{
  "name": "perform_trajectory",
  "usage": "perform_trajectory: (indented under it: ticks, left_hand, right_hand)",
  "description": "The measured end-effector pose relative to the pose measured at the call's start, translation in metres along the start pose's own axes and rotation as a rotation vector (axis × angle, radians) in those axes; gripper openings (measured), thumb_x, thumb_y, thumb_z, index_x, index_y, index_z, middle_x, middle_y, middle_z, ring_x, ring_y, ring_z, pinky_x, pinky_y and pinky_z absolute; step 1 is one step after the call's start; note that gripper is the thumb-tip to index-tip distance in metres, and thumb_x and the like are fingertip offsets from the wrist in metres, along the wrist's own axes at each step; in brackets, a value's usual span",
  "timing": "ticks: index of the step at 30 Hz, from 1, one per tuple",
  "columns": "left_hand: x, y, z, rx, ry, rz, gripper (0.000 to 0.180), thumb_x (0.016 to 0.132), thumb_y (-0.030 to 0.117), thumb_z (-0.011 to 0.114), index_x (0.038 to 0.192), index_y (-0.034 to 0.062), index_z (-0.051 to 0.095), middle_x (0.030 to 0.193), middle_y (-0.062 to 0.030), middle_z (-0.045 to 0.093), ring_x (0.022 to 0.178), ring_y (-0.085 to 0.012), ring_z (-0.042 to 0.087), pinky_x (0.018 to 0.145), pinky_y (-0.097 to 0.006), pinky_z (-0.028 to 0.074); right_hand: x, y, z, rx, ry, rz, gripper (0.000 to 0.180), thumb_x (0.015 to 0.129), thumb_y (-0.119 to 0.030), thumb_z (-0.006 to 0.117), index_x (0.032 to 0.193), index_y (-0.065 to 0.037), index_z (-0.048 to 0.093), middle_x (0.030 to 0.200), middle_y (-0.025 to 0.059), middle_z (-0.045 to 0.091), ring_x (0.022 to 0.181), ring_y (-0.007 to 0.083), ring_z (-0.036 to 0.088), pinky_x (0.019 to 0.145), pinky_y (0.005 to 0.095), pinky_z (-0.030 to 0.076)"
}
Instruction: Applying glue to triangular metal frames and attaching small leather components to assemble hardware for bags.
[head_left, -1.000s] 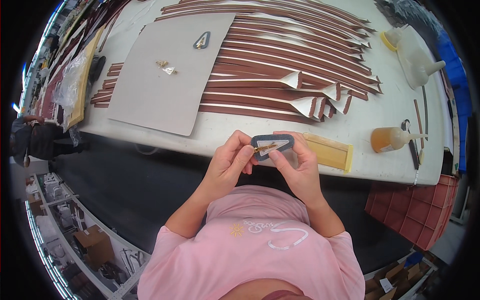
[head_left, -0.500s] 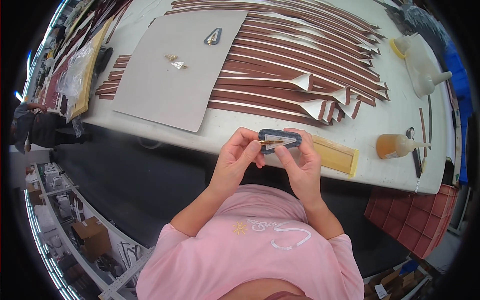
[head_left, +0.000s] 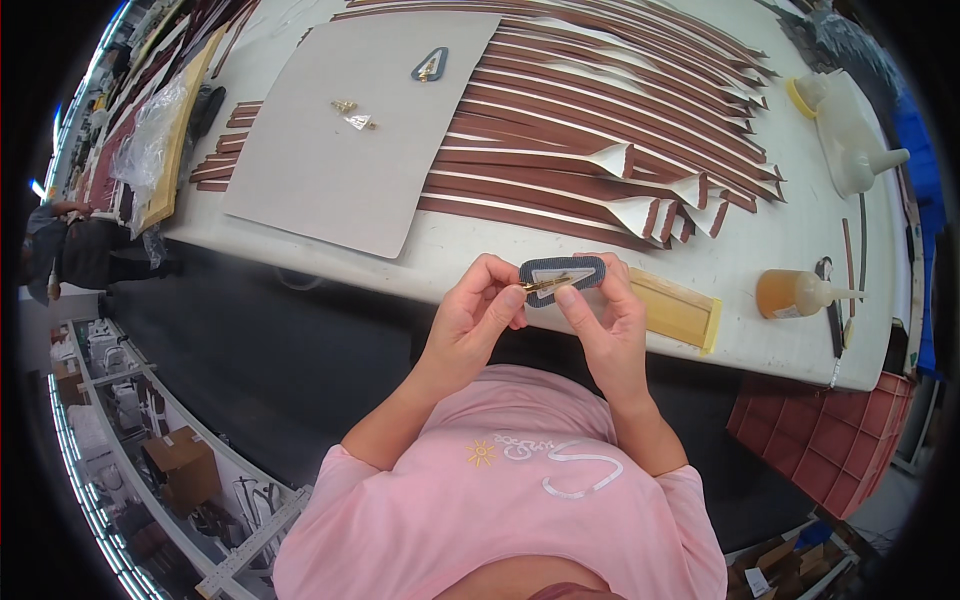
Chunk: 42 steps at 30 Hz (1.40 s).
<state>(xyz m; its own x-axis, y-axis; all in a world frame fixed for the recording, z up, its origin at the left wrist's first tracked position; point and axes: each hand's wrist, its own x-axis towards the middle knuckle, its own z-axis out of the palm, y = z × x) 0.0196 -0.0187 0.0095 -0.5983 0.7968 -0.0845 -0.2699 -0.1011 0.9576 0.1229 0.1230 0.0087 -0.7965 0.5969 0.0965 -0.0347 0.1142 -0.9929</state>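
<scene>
Just beyond the table's near edge I hold a dark blue, rounded-triangle fabric piece (head_left: 562,263) with a pale triangular centre. My right hand (head_left: 610,325) grips it by its right end, thumb on the front. A slim gold metal fitting (head_left: 543,286) lies slantwise across the pale centre. The thumb and fingers of my left hand (head_left: 478,315) pinch the fitting's left end. On the grey board (head_left: 310,190) lies a similar blue triangle (head_left: 440,70) with gold metal on it. Near it are a small gold part (head_left: 344,106) and a silvery triangular part (head_left: 358,122).
Long brown strips with white edges (head_left: 560,185) cover the table's middle. A wooden block (head_left: 675,308) lies by my right hand. To the right stand an amber-filled bottle (head_left: 785,293) and a whitish bottle (head_left: 848,135). A red crate (head_left: 825,435) sits below the table's right end.
The gold fitting has turned slightly, its right end now pointing more upward across the blue piece. Both hands have shifted a little to the right and keep their grips.
</scene>
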Motion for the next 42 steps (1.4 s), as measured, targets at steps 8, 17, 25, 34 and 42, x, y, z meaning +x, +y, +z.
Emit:
perform_trajectory:
  ticks: [8, 17, 25, 34, 42]
  left_hand:
    - [0.001, -0.004, 0.004, -0.052, 0.074, -0.018, 0.016, 0.103, 0.020, 0.049, 0.099, 0.0052, 0.048, 0.085, -0.0008, 0.054, 0.072, -0.0043, 0.047, 0.066, -0.019, 0.041]
    - [0.001, -0.001, -0.001, 0.018, 0.160, 0.002, 0.015, 0.103, 0.021, 0.048, 0.098, 0.0067, 0.048, 0.083, -0.0004, 0.053, 0.070, -0.0032, 0.044, 0.063, -0.018, 0.039]
    - [0.002, -0.006, 0.002, 0.049, 0.215, -0.021, 0.017, 0.103, 0.022, 0.050, 0.095, 0.0071, 0.048, 0.081, 0.0007, 0.053, 0.069, -0.0024, 0.045, 0.061, -0.017, 0.039]
    - [0.003, -0.018, -0.001, 0.076, 0.265, 0.015, 0.018, 0.102, 0.021, 0.052, 0.093, 0.0065, 0.048, 0.077, 0.0014, 0.052, 0.068, -0.0027, 0.046, 0.058, -0.019, 0.039]
    - [0.003, -0.025, -0.004, 0.209, 0.280, 0.072, 0.017, 0.101, 0.017, 0.053, 0.091, 0.0035, 0.049, 0.075, -0.0008, 0.053, 0.065, -0.0051, 0.046, 0.057, -0.021, 0.038]
  right_hand:
    - [-0.001, 0.000, 0.003, -0.039, -0.009, 0.011, 0.014, 0.087, -0.015, 0.069, 0.093, -0.003, 0.068, 0.097, 0.0050, 0.059, 0.099, 0.0208, 0.048, 0.092, 0.0328, 0.036]
    - [-0.013, 0.004, 0.001, -0.173, 0.234, -0.325, 0.019, 0.090, 0.001, 0.056, 0.106, -0.005, 0.047, 0.097, 0.0107, 0.059, 0.106, 0.0237, 0.051, 0.100, 0.0368, 0.037]
    - [-0.013, 0.002, 0.014, -0.434, 0.026, -0.542, 0.032, 0.087, 0.010, 0.049, 0.112, -0.008, 0.037, 0.126, 0.0114, 0.064, 0.134, 0.0396, 0.042, 0.112, 0.0555, 0.010]
    - [-0.017, 0.011, 0.025, -0.671, -0.098, -0.521, 0.037, 0.078, 0.016, 0.044, 0.104, -0.006, 0.033, 0.131, 0.0093, 0.062, 0.140, 0.0414, 0.034, 0.109, 0.0663, -0.009]
    - [-0.009, 0.008, 0.026, -0.750, -0.120, -0.600, 0.043, 0.071, 0.019, 0.040, 0.105, -0.007, 0.032, 0.131, 0.0116, 0.061, 0.141, 0.0451, 0.030, 0.110, 0.0655, -0.009]
